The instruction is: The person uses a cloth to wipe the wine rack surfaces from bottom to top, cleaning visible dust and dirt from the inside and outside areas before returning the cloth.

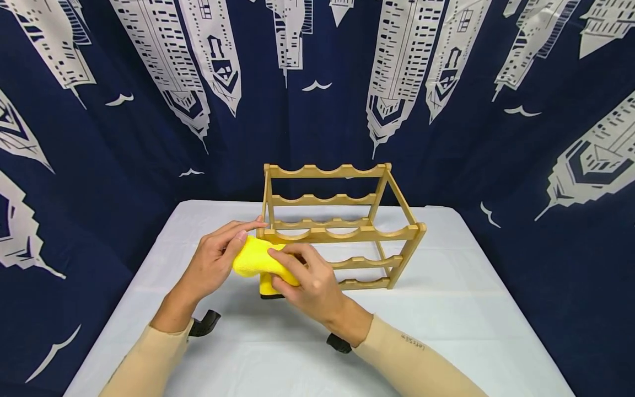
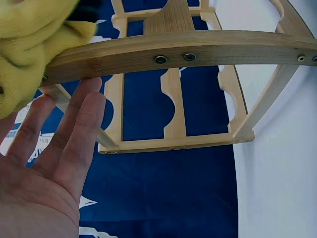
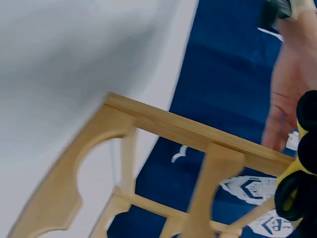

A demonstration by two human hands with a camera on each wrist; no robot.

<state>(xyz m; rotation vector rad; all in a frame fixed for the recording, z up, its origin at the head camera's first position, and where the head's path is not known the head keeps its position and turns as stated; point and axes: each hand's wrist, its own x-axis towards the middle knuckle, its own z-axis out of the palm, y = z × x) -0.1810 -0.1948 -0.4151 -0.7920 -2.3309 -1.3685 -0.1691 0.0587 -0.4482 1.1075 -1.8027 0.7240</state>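
Note:
A light wooden rack (image 1: 342, 235) with scalloped rails stands on the table. Draped over its near left corner is a yellow cloth (image 1: 255, 256) with a black edge. My right hand (image 1: 310, 281) pinches the cloth between thumb and fingers. On the far side of the cloth, my left hand (image 1: 213, 256) has its fingers stretched toward the rack's left end, the thumb beside the cloth. In the left wrist view, the straight fingers (image 2: 74, 129) reach the underside of the rack's side bar (image 2: 218, 47). The right wrist view shows the cloth's dark rolled edge (image 3: 292, 193), but not my right hand.
A white cover lies over the table (image 1: 461, 325). Behind and at both sides hangs a dark blue curtain (image 1: 307, 127) printed with white buildings and birds. Black wrist mounts (image 1: 205, 323) show under both forearms.

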